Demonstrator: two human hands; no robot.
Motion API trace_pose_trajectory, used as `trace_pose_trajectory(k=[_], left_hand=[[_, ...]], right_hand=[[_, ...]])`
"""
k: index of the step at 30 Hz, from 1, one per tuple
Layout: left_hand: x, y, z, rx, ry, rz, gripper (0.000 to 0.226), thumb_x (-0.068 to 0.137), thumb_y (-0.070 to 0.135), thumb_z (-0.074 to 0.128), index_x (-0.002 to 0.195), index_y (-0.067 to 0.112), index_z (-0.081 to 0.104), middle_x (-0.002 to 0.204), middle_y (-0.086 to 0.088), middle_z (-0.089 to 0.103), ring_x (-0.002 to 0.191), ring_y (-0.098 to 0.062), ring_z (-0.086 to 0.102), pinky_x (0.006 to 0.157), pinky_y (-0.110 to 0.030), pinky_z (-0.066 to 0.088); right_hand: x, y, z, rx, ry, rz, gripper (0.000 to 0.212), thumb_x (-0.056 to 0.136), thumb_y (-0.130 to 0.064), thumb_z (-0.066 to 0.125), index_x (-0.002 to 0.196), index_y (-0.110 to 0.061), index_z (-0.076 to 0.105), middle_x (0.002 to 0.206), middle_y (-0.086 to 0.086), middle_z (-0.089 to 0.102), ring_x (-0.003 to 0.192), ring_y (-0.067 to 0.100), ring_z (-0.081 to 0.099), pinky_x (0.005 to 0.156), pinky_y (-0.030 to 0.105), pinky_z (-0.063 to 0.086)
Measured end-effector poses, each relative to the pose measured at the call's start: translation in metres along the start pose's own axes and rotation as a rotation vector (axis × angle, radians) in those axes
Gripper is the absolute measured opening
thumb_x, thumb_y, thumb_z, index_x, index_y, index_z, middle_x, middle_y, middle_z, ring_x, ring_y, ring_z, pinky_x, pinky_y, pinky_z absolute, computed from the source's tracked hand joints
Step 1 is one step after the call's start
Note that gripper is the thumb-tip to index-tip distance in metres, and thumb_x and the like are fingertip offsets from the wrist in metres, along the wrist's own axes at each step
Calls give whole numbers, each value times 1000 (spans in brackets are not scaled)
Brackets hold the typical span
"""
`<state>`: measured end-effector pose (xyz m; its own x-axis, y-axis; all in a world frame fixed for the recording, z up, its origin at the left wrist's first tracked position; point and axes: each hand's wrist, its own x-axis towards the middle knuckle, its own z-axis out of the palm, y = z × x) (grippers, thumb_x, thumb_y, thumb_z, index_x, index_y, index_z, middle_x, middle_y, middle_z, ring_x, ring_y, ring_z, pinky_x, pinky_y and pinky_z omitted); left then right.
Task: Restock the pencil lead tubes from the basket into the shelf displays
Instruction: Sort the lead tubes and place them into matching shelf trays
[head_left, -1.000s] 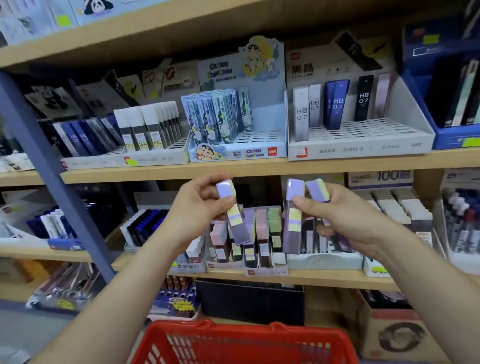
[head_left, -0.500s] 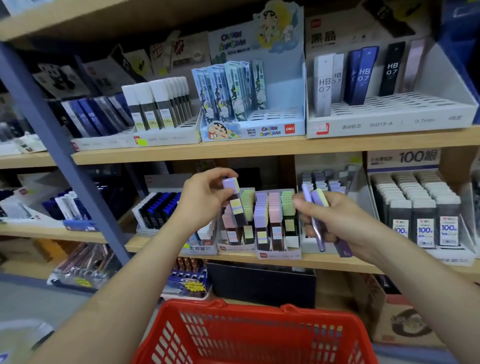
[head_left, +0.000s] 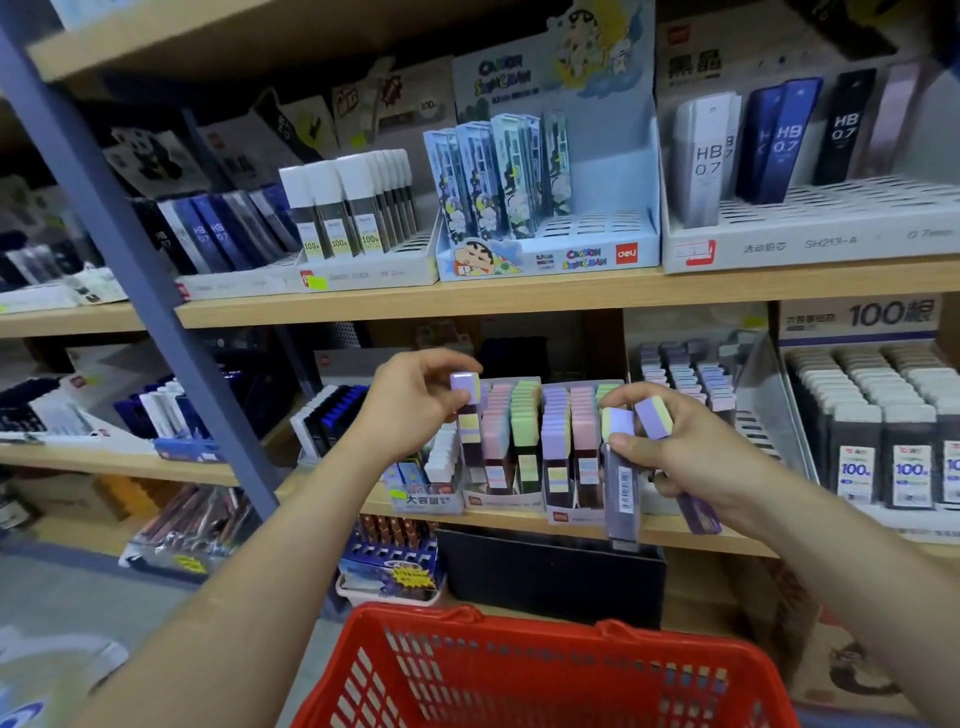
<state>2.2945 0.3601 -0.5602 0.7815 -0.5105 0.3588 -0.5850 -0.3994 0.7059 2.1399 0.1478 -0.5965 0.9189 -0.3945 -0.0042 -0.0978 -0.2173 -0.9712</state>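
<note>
The left hand (head_left: 413, 402), at about nine o'clock from the pastel display box (head_left: 501, 501), pinches one purple-capped lead tube (head_left: 469, 426) by its cap between thumb and fingertips, with the tube hanging upright over the box's leftmost column. The box sits on the lower shelf (head_left: 675, 532) and is packed tight with purple, pink and green tubes standing in rows. At three o'clock from the box, the right hand (head_left: 685, 452) grips two more: an upright purple tube (head_left: 621, 488) held near its cap, and a slanted purple tube (head_left: 653, 415) tucked behind it across the palm. The red basket (head_left: 519, 636) lies at six o'clock, below both hands; what it contains cannot be made out. These tubes look like light, rigid plastic cases with smooth, probably slick sides. A cap-end pinch seems the sensible hold, since it leaves the body free to slide straight down into a slot. The fit looks close, so a tilted entry could jam or knock neighbouring tubes askew.
</note>
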Motion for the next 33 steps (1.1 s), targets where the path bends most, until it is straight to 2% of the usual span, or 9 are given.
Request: trace_pose_trajectory(k=[4, 7, 12, 16, 19, 22, 24, 28, 33], left_hand=[[4, -8, 0, 80, -34, -9, 27, 88, 0, 64, 92, 27, 67, 82, -2, 71, 72, -15, 69, 69, -28, 58], [11, -15, -4, 112, -8, -19, 22, 86, 2, 66, 89, 24, 68, 76, 6, 68, 62, -3, 63, 61, -23, 51], [19, -26, 6, 111, 65, 9, 19, 86, 4, 68, 97, 20, 70, 79, 8, 65, 67, -1, 60, 61, -6, 44], [24, -40, 25, 232, 29, 48, 18, 88, 12, 67, 104, 16, 75, 99, -4, 70, 93, -17, 63, 81, -22, 46], [32, -45, 27, 292, 30, 67, 21, 91, 14, 65, 109, 19, 74, 109, -7, 70, 102, -19, 61, 80, -17, 38], [38, -45, 27, 296, 38, 74, 22, 91, 13, 64, 111, 16, 73, 108, -5, 72, 101, -17, 63, 79, -16, 38], [41, -48, 28, 318, 59, 79, 21, 90, 13, 64, 110, 16, 72, 103, -6, 72, 98, -19, 64, 76, -18, 39], [43, -59, 35, 351, 10, 72, 19, 89, 15, 66, 107, 14, 72, 102, -8, 72, 97, -20, 65, 78, -20, 43], [50, -66, 40, 401, 8, 155, 18, 87, 15, 69, 103, 12, 76, 110, -8, 68, 103, -24, 62, 88, -27, 46]], right_hand=[[6, -2, 4, 1, 45, -27, 22, 94, -6, 62, 109, -22, 63, 78, 0, 57, 49, 2, 50, 43, 21, 36], [9, -2, 8, 22, 50, -12, 19, 96, -7, 60, 111, -19, 59, 83, 9, 58, 60, 14, 47, 45, 25, 34], [11, -5, 23, -6, 86, -76, 12, 93, -7, 64, 98, -17, 63, 75, 2, 56, 38, 0, 41, 39, 15, 32], [13, -6, 36, -17, 75, -78, 14, 93, -8, 64, 102, -19, 65, 74, -3, 55, 38, -2, 45, 38, 16, 33], [16, -8, 44, 14, 67, -63, 15, 91, -6, 66, 97, -19, 67, 74, -3, 58, 41, -3, 48, 41, 20, 35], [20, -8, 52, 59, 71, -55, 17, 86, -4, 72, 93, -19, 68, 84, 7, 65, 59, 9, 57, 42, 19, 38], [22, -7, 54, 62, 64, -51, 17, 84, -4, 74, 92, -17, 68, 80, 8, 63, 63, 16, 55, 42, 21, 36], [24, -11, 52, 60, 55, -53, 18, 80, -5, 77, 94, -11, 67, 66, 2, 66, 63, 14, 63, 42, 22, 33], [26, -13, 55, 77, 59, -68, 16, 83, -2, 74, 87, -17, 68, 78, 5, 70, 68, 15, 67, 41, 21, 33]])
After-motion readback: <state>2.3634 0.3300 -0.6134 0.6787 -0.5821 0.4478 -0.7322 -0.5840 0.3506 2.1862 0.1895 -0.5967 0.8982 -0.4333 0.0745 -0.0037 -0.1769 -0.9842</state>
